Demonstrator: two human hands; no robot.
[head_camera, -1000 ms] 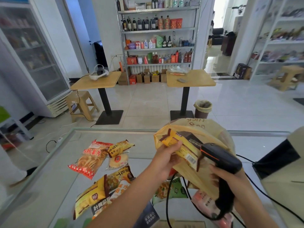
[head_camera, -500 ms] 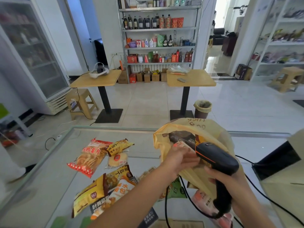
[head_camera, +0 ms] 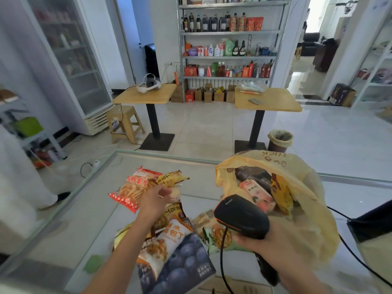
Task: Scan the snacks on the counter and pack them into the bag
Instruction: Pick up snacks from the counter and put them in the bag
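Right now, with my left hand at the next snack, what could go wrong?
The left hand reaches a small pale packet lying against the yellow packet; lifting it may drag that one. The cable of the barcode scanner in the right hand hangs beside the green packet and could snag it. The yellow plastic bag stands unheld and might slump.

counter (head_camera: 84, 219): pale grey glass top, greenish edge. bag (head_camera: 301, 183), toward the right edge: translucent yellow, brown lettering. inside it: pink packet (head_camera: 256, 194), peach print; dark brown packet (head_camera: 252, 176); mustard packet (head_camera: 282, 194), brown pattern. scanner (head_camera: 241, 217): black, orange trim. toward the far edge: chip packet (head_camera: 131, 187), red and white, orange chips pictured, white-dotted red border; yellow packet (head_camera: 171, 177), black lettering; cream packet (head_camera: 176, 193), pale. toward the near edge: box (head_camera: 182, 266), dark blue, blueberry print; white packet (head_camera: 169, 236), orange lettering; green packet (head_camera: 218, 238).
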